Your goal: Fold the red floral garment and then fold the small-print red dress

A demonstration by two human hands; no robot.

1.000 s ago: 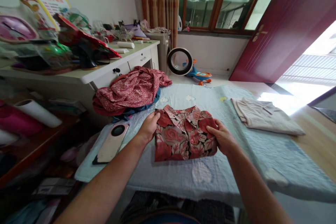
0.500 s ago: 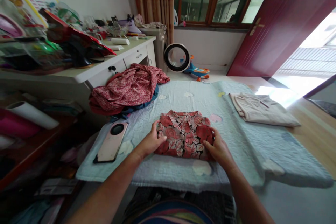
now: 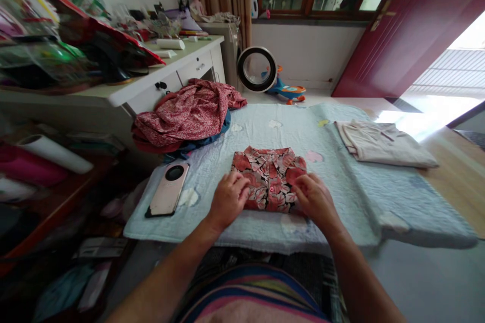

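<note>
Folded floral shirt [image 3: 271, 179] lying collar-up in the middle of the pale blue quilt [image 3: 341, 197] that covers the bench, near its front edge. Left hand [image 3: 228, 198] pressed flat on the shirt's left side, fingers [image 3: 240, 189] spread and laid over the cloth, not curled round anything; right hand [image 3: 316, 199] laid the same way on the shirt's right side, palm down, fingers stretched toward the buttons. Both hands open and gripping nothing, seemingly weighing down the two folded edges so that the bundle stays square and flat. Left of the shirt, a pink phone [image 3: 167, 190] resting face down on the quilt's corner, well apart from the hands. Behind and left of the shirt, a heap of red patterned clothes [image 3: 185, 113] piled loose over something blue, apart from the neat bundle. Right of the shirt, a folded beige garment [image 3: 382, 144] set near the quilt's far right side, probably kept there as a separate, tidy pile. Beyond the heap of clothes, a white desk [image 3: 151, 86] crowded with bags and small things. Farther back from the shirt, on the floor, a round fan [image 3: 257, 69] beside a blue toy car [image 3: 290, 92].
</note>
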